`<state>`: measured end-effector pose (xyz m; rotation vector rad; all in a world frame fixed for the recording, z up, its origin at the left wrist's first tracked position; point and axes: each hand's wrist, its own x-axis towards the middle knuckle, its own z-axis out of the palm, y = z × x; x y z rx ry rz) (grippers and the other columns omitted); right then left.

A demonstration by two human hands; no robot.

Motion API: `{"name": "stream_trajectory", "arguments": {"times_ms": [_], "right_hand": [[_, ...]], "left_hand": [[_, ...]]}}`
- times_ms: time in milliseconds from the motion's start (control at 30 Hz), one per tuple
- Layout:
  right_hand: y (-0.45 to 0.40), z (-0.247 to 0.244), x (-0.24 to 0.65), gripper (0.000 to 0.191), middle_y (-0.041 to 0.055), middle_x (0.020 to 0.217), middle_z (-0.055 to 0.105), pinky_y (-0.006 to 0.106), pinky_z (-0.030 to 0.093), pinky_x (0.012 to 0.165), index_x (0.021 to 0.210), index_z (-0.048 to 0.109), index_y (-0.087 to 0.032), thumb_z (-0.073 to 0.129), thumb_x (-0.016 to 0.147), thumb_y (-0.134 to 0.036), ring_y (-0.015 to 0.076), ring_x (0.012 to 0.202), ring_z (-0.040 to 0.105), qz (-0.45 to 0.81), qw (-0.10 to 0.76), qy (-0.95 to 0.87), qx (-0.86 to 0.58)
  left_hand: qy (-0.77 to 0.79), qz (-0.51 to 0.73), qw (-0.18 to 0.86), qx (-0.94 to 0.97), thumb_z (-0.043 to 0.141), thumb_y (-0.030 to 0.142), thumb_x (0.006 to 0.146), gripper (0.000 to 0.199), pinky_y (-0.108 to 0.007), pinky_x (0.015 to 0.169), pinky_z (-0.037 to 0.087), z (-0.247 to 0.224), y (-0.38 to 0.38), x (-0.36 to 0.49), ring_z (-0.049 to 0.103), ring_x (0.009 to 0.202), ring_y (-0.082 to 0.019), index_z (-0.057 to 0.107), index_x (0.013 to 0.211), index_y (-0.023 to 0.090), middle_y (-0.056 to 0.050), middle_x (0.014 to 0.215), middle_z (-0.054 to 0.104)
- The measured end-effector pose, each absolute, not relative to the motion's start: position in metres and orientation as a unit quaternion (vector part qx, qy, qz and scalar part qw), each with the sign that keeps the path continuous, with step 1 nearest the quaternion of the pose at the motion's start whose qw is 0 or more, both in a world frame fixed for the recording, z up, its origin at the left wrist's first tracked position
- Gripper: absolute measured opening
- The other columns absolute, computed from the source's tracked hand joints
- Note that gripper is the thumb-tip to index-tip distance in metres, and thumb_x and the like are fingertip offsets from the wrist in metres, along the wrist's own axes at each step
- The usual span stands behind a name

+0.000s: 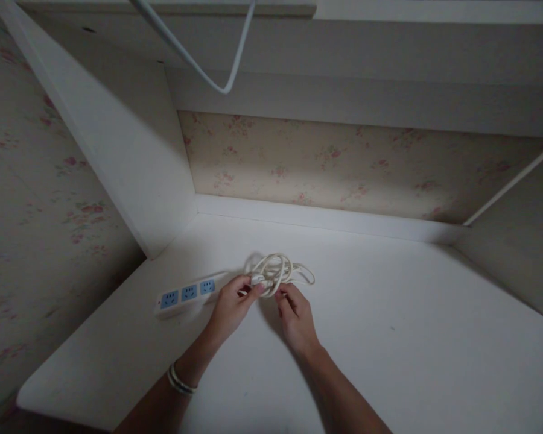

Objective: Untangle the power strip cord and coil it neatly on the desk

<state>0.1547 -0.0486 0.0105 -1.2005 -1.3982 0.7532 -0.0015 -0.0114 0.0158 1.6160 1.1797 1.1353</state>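
A white power cord [278,268] lies in a loose, tangled coil on the white desk [366,301], partly raised between my two hands. My left hand [233,299] pinches the white plug [257,279] at the left side of the coil. With thumb and fingers closed, my right hand [296,313] grips the cord at the lower right of the coil. To the left of my left hand sits a white power strip [189,295] with blue socket faces. The part of the cord behind my fingers is hidden.
White side panels stand at left [117,132] and right [520,241]. Overhead is a white shelf [366,54], with a white looped cable [224,87] hanging at upper left. Floral wallpaper [321,160] covers the back. The desk's rounded corner [25,395] is at lower left.
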Motion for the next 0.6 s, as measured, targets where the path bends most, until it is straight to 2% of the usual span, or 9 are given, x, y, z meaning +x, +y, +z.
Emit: {"name": "stream_trajectory", "arguments": {"times_ms": [67, 100, 233, 367, 467, 600], "right_hand": [[-0.0493, 0.0115, 0.1548, 0.022, 0.0032, 0.087, 0.060, 0.028, 0.044, 0.077, 0.088, 0.066, -0.020, 0.046, 0.091, -0.029, 0.0165, 0.084, 0.055, 0.270, 0.552, -0.611, -0.499], [-0.0496, 0.0113, 0.1547, 0.020, 0.0040, 0.091, 0.059, 0.028, 0.045, 0.076, 0.090, 0.066, -0.021, 0.048, 0.090, -0.029, 0.0162, 0.084, 0.056, 0.249, 0.555, -0.612, -0.504], [-0.0493, 0.0080, 0.1539, 0.023, 0.0074, 0.110, 0.050, 0.024, 0.049, 0.057, 0.105, 0.064, -0.023, 0.057, 0.085, -0.031, 0.0116, 0.070, 0.054, 0.229, 0.565, -0.576, -0.545], [-0.0484, 0.0085, 0.1534, 0.035, 0.0103, 0.133, 0.042, 0.024, 0.053, 0.058, 0.121, 0.058, -0.026, 0.056, 0.086, -0.033, 0.0156, 0.087, 0.058, 0.256, 0.565, -0.577, -0.531], [-0.0476, 0.0094, 0.1535, 0.042, 0.0087, 0.124, 0.053, 0.025, 0.052, 0.061, 0.127, 0.051, -0.025, 0.055, 0.087, -0.034, 0.0150, 0.080, 0.060, 0.297, 0.547, -0.584, -0.522], [-0.0446, 0.0045, 0.1541, 0.034, 0.0016, 0.096, 0.063, 0.024, 0.044, 0.056, 0.115, 0.055, -0.024, 0.059, 0.083, -0.035, 0.0114, 0.059, 0.052, 0.290, 0.539, -0.570, -0.548]], "left_hand": [[0.464, 0.445, 0.398, 0.655, 0.058, 0.043, 0.084, 0.025, -0.024, 0.060, 0.045, 0.0171, -0.0117, -0.0017, 0.059, 0.069, -0.016, 0.067, 0.087, 0.019, -0.002, 0.078, 0.066], [0.458, 0.443, 0.395, 0.662, 0.057, 0.042, 0.085, 0.025, -0.023, 0.060, 0.044, 0.0176, -0.0120, -0.0013, 0.059, 0.069, -0.016, 0.067, 0.086, 0.019, -0.002, 0.077, 0.066], [0.435, 0.438, 0.396, 0.680, 0.056, 0.039, 0.085, 0.024, -0.023, 0.060, 0.042, 0.0175, -0.0141, 0.0014, 0.055, 0.066, -0.015, 0.066, 0.078, 0.019, -0.001, 0.071, 0.062], [0.432, 0.441, 0.408, 0.673, 0.057, 0.038, 0.084, 0.020, -0.024, 0.059, 0.040, 0.0164, -0.0157, 0.0018, 0.054, 0.063, -0.015, 0.066, 0.082, 0.020, -0.001, 0.072, 0.063], [0.447, 0.448, 0.370, 0.680, 0.066, 0.038, 0.078, 0.018, -0.024, 0.056, 0.038, 0.0146, -0.0160, 0.0000, 0.051, 0.061, -0.016, 0.065, 0.080, 0.021, 0.000, 0.069, 0.060], [0.470, 0.451, 0.299, 0.697, 0.072, 0.037, 0.072, 0.019, -0.026, 0.061, 0.041, 0.0117, -0.0171, -0.0006, 0.054, 0.068, -0.018, 0.065, 0.081, 0.022, -0.001, 0.074, 0.062]]}}
